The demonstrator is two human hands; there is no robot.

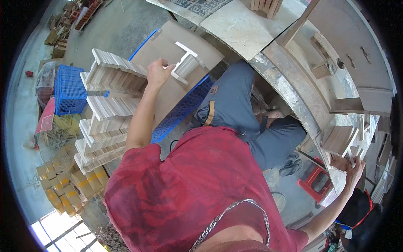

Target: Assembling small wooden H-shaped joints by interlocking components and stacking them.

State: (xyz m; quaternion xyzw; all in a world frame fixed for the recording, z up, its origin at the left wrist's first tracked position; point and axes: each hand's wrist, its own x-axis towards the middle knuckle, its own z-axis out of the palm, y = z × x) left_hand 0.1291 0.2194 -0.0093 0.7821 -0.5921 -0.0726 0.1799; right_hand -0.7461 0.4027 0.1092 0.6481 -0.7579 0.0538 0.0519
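My left hand (pixel 158 72) is over a cardboard sheet, its fingers loosely bent and the thumb apart, with nothing visible between them. Just beyond the thumb, a small group of pale wooden pieces (pixel 187 65) lies on the cardboard (pixel 166 38), with a longer strip along its far side. At the far right, my right hand (pixel 355 170) reaches to the workbench, its fingers closed on a small wooden piece (pixel 351 156). Its fingertips are partly hidden. Close to that hand sits a stack of flat wooden pieces (pixel 339 140).
Rows of stacked wooden slats (pixel 113 75) stand left of my left forearm. A blue crate (pixel 178 111) is under the cardboard. Right of my legs is a worn bench edge (pixel 279 82); a red stool (pixel 315 182) stands below. Taped cartons (pixel 63 189) and another blue crate (pixel 69 90) lie farther left.
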